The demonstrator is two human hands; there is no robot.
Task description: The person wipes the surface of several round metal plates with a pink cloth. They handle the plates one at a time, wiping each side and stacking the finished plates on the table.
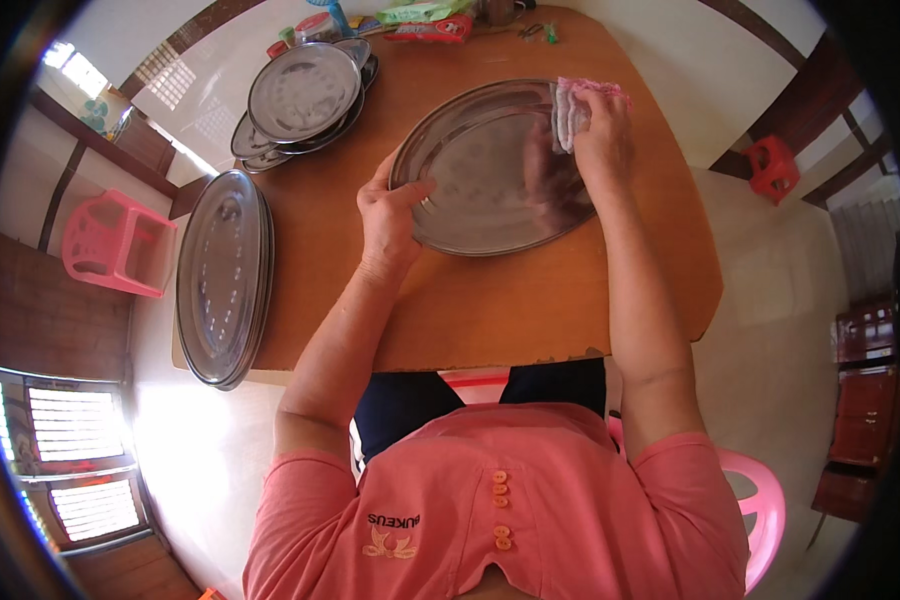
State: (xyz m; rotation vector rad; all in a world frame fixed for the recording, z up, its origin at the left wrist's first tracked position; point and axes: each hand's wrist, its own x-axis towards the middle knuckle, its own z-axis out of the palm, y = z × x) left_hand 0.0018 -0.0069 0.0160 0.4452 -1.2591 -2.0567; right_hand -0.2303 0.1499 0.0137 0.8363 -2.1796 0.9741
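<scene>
An oval stainless steel platter (pixel 487 172) is held tilted above the wooden table (pixel 495 300). At its left rim my left hand (pixel 394 214) grips it, thumb on the upper face. My right hand (pixel 604 135) presses a folded pink-and-white cloth (pixel 566 120) against the platter's upper right part. A stack of similar oval platters (pixel 221 277) lies at the table's left edge. Behind it, round metal plates or lids (pixel 304 94) are piled, some with small handles or tabs showing beneath the top one.
Plastic packets (pixel 431 26), a red-lidded container (pixel 317 28) and small items (pixel 540 31) lie along the table's far side. A pink plastic chair (pixel 116 240) stands on the floor at left, a red stool (pixel 771 169) at right. The left stack reaches over the table's edge.
</scene>
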